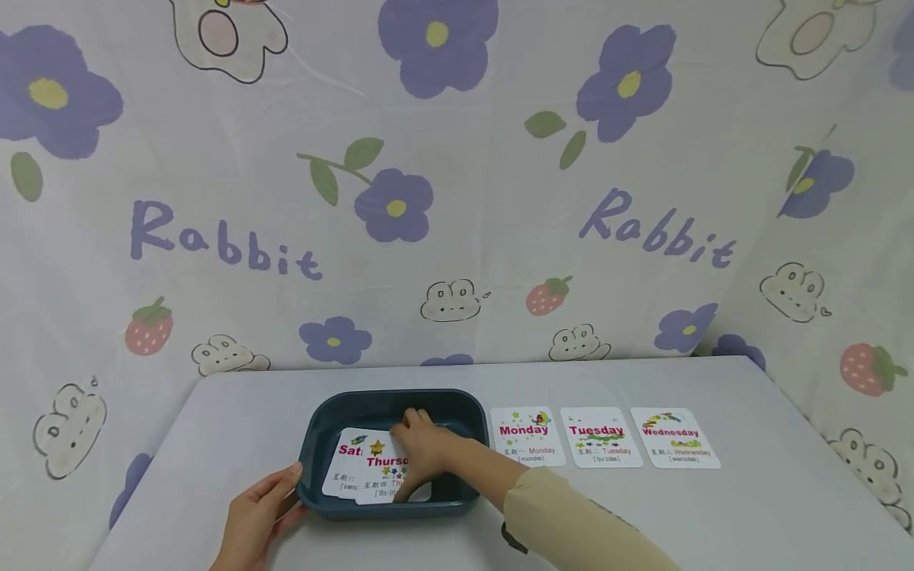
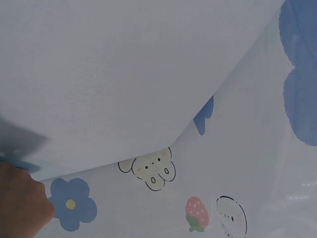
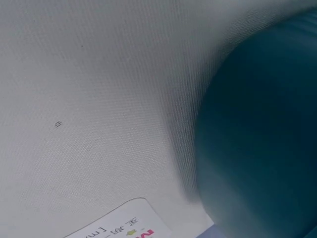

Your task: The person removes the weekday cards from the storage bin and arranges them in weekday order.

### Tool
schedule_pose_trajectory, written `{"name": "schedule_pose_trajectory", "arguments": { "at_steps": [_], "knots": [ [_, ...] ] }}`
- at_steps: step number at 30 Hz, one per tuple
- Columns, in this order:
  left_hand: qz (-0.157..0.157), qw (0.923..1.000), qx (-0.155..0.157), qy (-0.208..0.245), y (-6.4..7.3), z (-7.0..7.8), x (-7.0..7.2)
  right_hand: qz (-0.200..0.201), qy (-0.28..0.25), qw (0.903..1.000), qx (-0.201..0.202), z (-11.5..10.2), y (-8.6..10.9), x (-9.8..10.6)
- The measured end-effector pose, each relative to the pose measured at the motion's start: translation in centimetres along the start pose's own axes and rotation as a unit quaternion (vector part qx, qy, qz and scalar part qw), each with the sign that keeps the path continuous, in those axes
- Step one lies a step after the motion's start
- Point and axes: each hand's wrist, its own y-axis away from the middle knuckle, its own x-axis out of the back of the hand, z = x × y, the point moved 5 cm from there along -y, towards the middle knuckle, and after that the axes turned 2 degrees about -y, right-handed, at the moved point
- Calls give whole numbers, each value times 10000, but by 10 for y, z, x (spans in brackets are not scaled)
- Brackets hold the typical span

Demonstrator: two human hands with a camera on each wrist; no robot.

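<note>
Item: beige cloth sleeve (image 1: pixel 578 515), reaching in from the near right, a dark band (image 1: pixel 512 539) showing at the wrist.

Item: bare left hand (image 1: pixel 260 511), gripping the tray's left wall, thumb at the rim and fingers lower down; likely to steady it.

Item: dark teal, rounded rectangular tray (image 1: pixel 389 511), smooth, probably plastic, set on a white cloth-covered table (image 1: pixel 714 507).

Item: bare right hand (image 1: pixel 428 448), inside the tray, arched over the uppermost card, thumb near its lower edge; the fingertips are hidden, so whether they pinch the card cannot be told.

Item: white square card printed "Thurs…" in red (image 1: pixel 374 473), overlapping a white "Sat…" card (image 1: pixel 344 460) on the tray floor.

Item: white rounded-corner cards, Monday (image 1: pixel 527 438), Tuesday (image 1: pixel 601 438) and Wednesday (image 1: pixel 674 438), face up right of the tray; spaced apart in weekday order, presumably for easy reading.

Item: pale backdrop cloth (image 1: pixel 500 238), flower-and-rabbit print, hung behind.
</note>
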Motion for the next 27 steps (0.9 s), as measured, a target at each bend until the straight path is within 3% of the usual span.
{"name": "schedule_pose_trajectory", "arguments": {
  "at_steps": [13,27],
  "knots": [
    [28,10000,7,61,-1,-1,1,47,-132,9999,-34,2,-1,4],
    [69,9999,38,65,0,-2,-3,190,91,9997,86,-1,3,32]
  ]
}}
